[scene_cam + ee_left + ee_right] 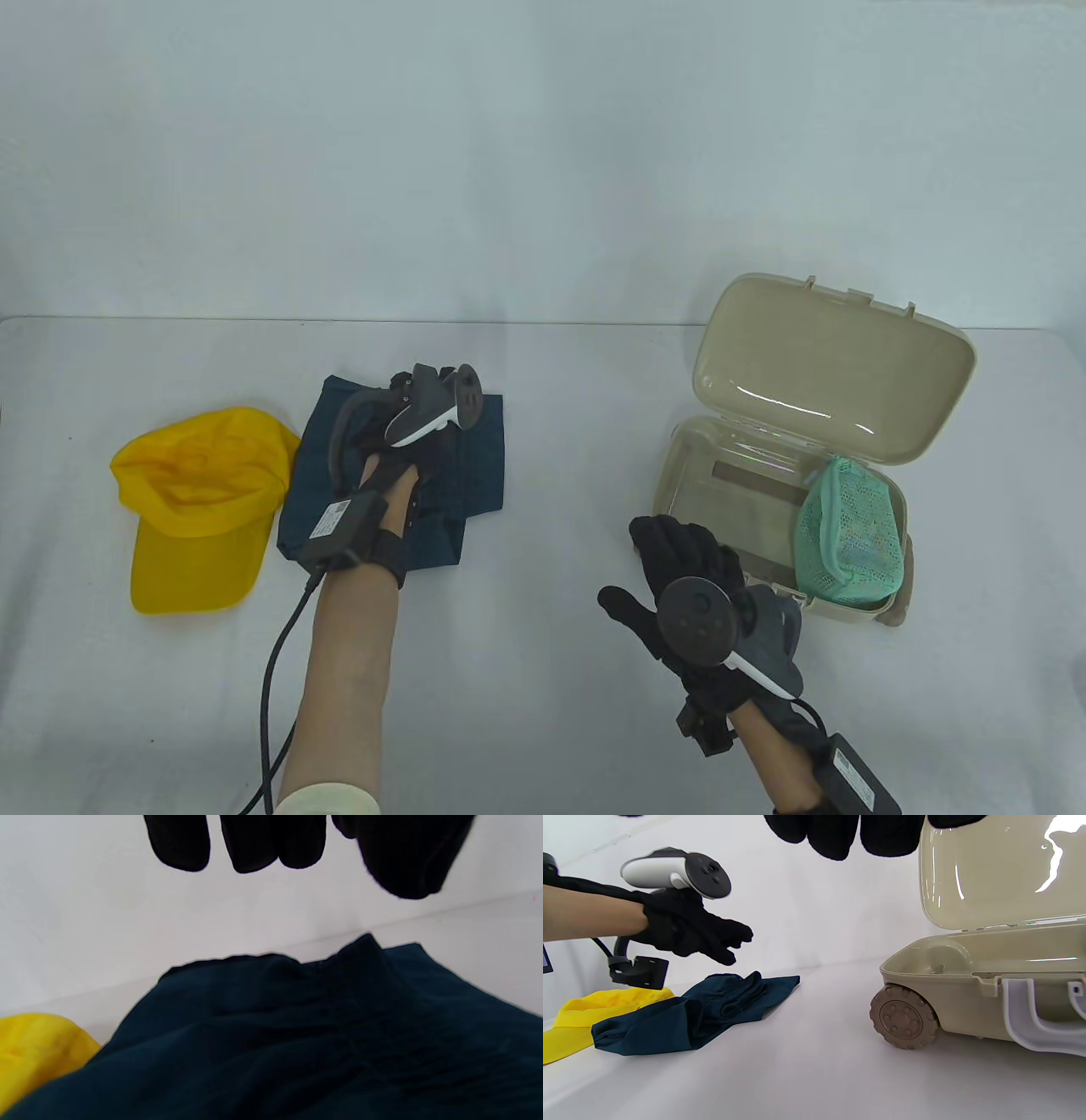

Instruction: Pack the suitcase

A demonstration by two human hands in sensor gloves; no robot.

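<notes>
While our left hand point(399, 441) hovers over the folded navy garment point(475, 458) beside the yellow cap point(199, 501), fingers loose, its tracker hides them; our right hand point(679, 577), fingers spread, waits beside the open suitcase point(848, 373), mesh pouch point(848, 526) inside.

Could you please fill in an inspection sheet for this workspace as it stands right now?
Surface: white table, smooth.
Job's things: beige suitcase lies open with its lid up; green mesh pouch inside, at its right end. Dark blue garment lies crumpled left of centre; yellow cap beside it, on the left.
Clutter: nothing seen.
Hands: left hand hovers above the garment, fingers relaxed, holding nothing. Right hand open in front of the suitcase, empty.
Cables: black cable runs from the left wrist back along the forearm.
Surroundings: plain white backdrop.
</notes>
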